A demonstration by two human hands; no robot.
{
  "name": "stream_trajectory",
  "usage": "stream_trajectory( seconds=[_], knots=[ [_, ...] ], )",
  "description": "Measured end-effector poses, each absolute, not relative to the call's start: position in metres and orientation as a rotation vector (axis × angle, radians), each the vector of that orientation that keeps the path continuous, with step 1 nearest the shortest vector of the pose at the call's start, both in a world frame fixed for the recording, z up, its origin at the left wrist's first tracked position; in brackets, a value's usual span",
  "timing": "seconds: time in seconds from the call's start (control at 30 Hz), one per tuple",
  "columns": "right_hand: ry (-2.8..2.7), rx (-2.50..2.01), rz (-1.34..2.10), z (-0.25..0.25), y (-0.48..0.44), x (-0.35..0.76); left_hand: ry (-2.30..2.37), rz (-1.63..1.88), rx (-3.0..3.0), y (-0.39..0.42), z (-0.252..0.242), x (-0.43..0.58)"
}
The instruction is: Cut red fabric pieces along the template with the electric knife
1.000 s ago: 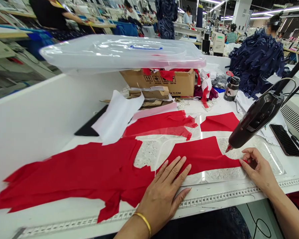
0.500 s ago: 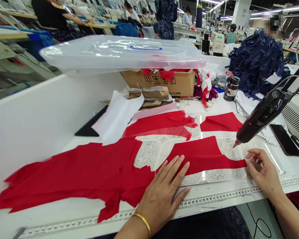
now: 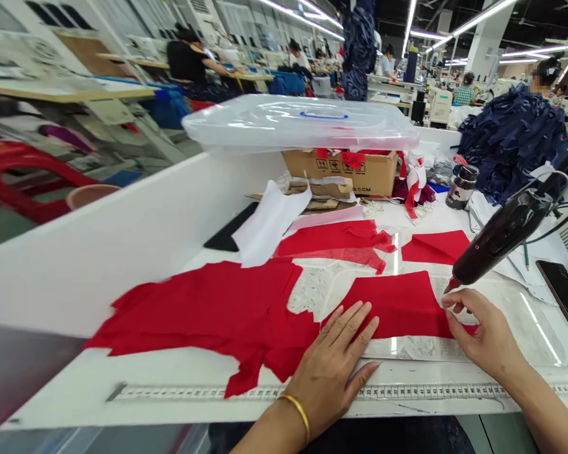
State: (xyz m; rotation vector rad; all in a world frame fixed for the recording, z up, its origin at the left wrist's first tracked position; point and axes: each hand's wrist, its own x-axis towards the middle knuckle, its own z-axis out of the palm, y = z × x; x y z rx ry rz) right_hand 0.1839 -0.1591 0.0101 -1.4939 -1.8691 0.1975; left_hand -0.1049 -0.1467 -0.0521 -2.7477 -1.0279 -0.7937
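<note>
My left hand [image 3: 334, 362] lies flat on the left part of a cut red fabric piece [image 3: 402, 302], fingers stretched out. At the piece's curved right edge is my right hand [image 3: 485, 334], with thumb and index fingertip pinched close together. Whatever they hold, if anything, is too small to make out. Just above these fingertips hangs a black tool [image 3: 497, 239] with a pointed reddish tip. Clear plastic sheeting lies under the piece. To the left, a larger heap of red fabric [image 3: 208, 315] reaches my left hand.
A tape measure [image 3: 407, 391] runs along the table's front edge. Behind lie more red pieces [image 3: 435, 246], a white sheet [image 3: 272, 221] and a cardboard box [image 3: 369, 176] under a clear plastic lid [image 3: 293, 123]. A jar [image 3: 462, 187] and a phone [image 3: 565, 293] are at right.
My right hand has moved left along the red piece, from its narrow end to the curved edge under the tool's tip. My left hand stays on the fabric. The camera view has turned left.
</note>
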Motion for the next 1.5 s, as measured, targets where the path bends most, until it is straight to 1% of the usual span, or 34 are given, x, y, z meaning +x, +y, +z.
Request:
stream_trajectory(
  seconds=[0.23, 0.33, 0.47, 0.6, 0.73, 0.83, 0.93, 1.07, 1.2, 1.37, 1.5],
  knots=[
    [-2.223, -1.240, 0.241, 0.023, -0.109, 0.133, -1.044, -0.822, -2.732, -0.148, -0.052, -0.102],
    [-2.294, -1.344, 0.261, 0.018, -0.087, 0.115, -1.055, -0.872, -2.707, -0.149, -0.055, -0.098],
    [-2.306, -1.617, 0.113, 0.008, -0.055, 0.096, -1.066, -0.953, -2.668, -0.149, -0.060, -0.095],
    [-2.294, -1.660, 0.073, 0.008, -0.043, 0.089, -1.089, -1.015, -2.652, -0.146, -0.046, -0.100],
    [-2.277, -1.603, 0.079, 0.015, -0.057, 0.100, -1.142, -0.852, -2.619, -0.131, -0.012, -0.105],
    [-2.228, -1.424, 0.123, 0.018, -0.076, 0.113, -1.158, -0.695, -2.520, -0.110, 0.007, -0.097],
    [-2.180, -1.256, 0.160, 0.021, -0.094, 0.125, -1.140, -0.571, -2.459, -0.080, 0.010, -0.084],
    [-2.103, -1.179, 0.159, 0.025, -0.116, 0.144, -1.074, -0.479, -2.428, -0.046, 0.005, -0.085],
    [-2.027, -1.167, 0.124, 0.022, -0.138, 0.169, -0.996, -0.496, -2.438, -0.045, 0.006, -0.108],
    [-2.015, -1.184, 0.080, 0.005, -0.162, 0.193, -0.812, -0.682, -2.463, -0.088, 0.010, -0.125],
    [-2.008, -1.251, 0.001, -0.007, -0.173, 0.201, -0.799, -0.740, -2.525, -0.114, 0.005, -0.120]
  ],
)
